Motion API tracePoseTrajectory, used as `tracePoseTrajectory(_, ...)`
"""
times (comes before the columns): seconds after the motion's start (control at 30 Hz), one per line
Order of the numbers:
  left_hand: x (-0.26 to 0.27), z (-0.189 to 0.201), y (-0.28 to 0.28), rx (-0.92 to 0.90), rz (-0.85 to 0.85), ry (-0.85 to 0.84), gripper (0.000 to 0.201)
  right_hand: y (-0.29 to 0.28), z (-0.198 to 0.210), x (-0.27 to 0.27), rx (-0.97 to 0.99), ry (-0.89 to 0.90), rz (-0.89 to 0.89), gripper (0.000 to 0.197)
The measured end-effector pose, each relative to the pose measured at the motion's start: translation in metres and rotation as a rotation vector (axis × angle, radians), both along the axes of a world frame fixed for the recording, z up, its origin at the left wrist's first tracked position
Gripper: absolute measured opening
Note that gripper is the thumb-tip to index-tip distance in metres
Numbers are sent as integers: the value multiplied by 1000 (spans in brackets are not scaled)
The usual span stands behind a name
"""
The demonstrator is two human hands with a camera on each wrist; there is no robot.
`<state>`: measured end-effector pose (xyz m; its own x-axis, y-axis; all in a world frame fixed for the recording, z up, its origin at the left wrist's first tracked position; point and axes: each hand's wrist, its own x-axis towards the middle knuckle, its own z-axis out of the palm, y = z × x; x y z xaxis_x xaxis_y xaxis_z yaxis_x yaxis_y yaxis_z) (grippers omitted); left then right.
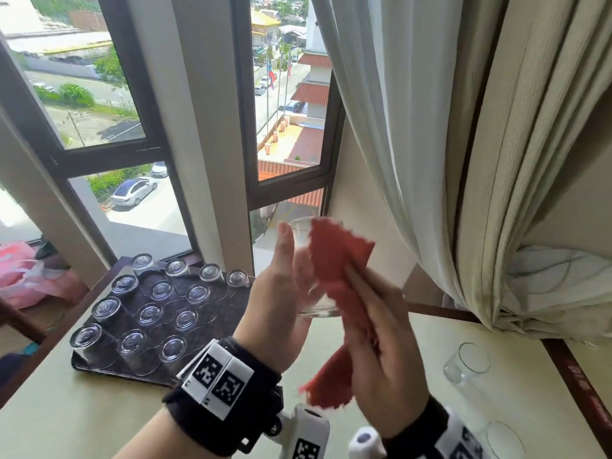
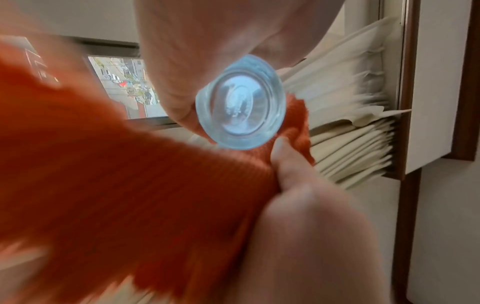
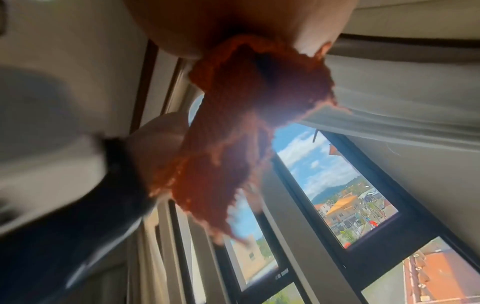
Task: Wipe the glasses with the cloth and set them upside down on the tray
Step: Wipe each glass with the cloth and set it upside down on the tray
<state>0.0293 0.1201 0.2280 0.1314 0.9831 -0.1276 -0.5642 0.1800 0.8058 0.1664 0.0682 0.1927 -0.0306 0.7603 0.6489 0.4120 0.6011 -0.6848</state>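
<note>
Glass (image 1: 314,270) held in the air above the table (image 1: 99,409), between the tray's right edge and the table's right side, mouth up and base down, its long axis nearly upright. The left hand (image 1: 278,303) wraps its fingers round the glass's left wall. The right hand (image 1: 384,352) grips the red cloth (image 1: 334,260) and presses it against the glass's right wall. The tray (image 1: 109,369) lies to the left, nearer the left hand, covered with upturned glasses, with free spots along its right edge. Setting this one down will likely need a half turn, mouth downward, then a short move left. Two more glasses (image 1: 465,362) wait near the table's right edge.
</note>
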Motion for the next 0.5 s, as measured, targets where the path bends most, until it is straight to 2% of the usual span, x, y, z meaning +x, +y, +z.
tracePoseTrajectory(0.1,12,-6,-7,43,11,85,78,20,28,0,-23,80,-58,45)
tracePoseTrajectory(0.2,13,0,-1,39,4,15,61,19,38,-4,133,-54,-85,45)
tracePoseTrajectory(0.23,10,5,4,52,-69,-13,51,13,33,-5,169,-112,-68,45)
tracePoseTrajectory(0.27,6,9,8,126,-125,-28,51,5,26,-6,182,-151,-35,45)
tracePoseTrajectory(0.3,-2,12,6,194,-94,16,61,-2,17,-6,178,-164,2,46)
tracePoseTrajectory(0.33,-2,7,8,145,-84,-53,71,-8,9,-5,165,-154,31,45)
tracePoseTrajectory(0.37,-4,3,11,42,-99,6,76,-11,2,-3,144,-124,45,45)
tracePoseTrajectory(0.4,-4,0,10,-71,-73,-27,76,-11,0,-2,111,-81,40,44)
tracePoseTrajectory(0.43,-2,0,8,-51,10,35,73,-7,0,0,69,-31,17,44)
tracePoseTrajectory(0.5,7,5,1,-21,17,14,69,7,11,3,-32,70,-41,42)
